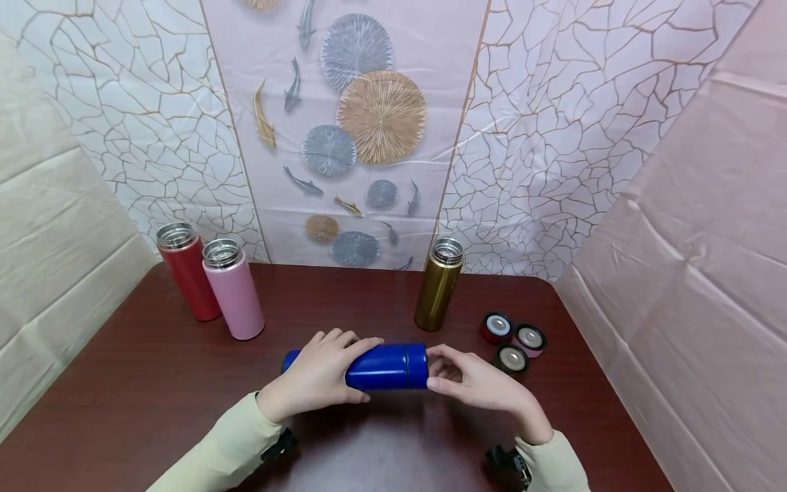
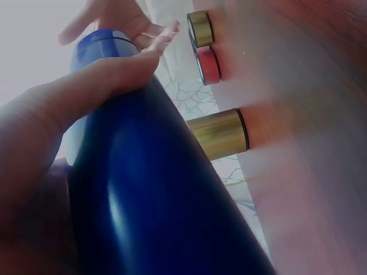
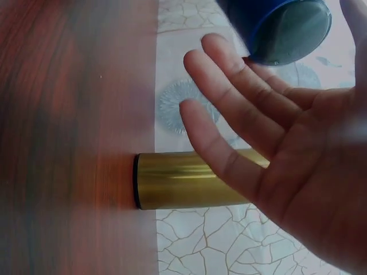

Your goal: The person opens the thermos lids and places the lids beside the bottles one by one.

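A blue thermos bottle lies on its side in the air above the table, its lid on and pointing right. My left hand grips the bottle's body from above, thumb on the near side. Just off the lid end is my right hand, its fingers loosely bent. In the right wrist view the fingers are spread beside the lid's dark end face, not wrapped round it. Whether a fingertip touches the lid's rim, I cannot tell.
Lidless red and pink bottles stand at the back left. A lidless gold bottle stands behind the lid end. Red, pink and gold lids lie together on the right. Patterned cloth hangs behind the table.
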Available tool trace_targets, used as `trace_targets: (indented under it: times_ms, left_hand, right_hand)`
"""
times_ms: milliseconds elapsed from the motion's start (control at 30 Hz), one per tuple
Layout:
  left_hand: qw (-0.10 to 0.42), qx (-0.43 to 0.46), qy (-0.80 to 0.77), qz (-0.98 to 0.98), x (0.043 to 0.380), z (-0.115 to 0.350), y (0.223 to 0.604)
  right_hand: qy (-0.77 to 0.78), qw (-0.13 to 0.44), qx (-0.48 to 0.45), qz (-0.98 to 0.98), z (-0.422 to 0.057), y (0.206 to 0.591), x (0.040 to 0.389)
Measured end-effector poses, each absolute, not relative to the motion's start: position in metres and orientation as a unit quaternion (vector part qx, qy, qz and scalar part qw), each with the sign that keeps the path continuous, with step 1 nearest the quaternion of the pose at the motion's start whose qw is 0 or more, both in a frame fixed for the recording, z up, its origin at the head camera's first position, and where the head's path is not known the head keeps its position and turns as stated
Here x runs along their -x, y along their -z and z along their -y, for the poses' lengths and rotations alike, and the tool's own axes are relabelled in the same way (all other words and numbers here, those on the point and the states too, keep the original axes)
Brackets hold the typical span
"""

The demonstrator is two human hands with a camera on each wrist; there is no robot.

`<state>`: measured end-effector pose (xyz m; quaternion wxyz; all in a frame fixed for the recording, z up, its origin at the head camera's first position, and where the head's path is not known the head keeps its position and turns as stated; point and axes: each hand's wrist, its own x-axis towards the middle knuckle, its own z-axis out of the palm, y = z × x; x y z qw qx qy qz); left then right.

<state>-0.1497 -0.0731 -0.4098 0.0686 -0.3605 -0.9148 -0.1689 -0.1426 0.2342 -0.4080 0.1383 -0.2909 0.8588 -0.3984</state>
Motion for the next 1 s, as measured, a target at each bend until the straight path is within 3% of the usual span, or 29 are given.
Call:
trace_targets:
  times_ms: [233,1000]
  left_hand:
    - [0.098,0.37,0.14,0.913,0.145,0.069,0.408]
    - [0.066,0.395,0.16,0.903,0.149,0.075,0.406]
  right_hand:
    - [0.433,0.17,0.27,-0.843,-0.229,0.412,0.145]
    - [0.474,0.142,0.31,-0.812,-0.226,0.42,0.147]
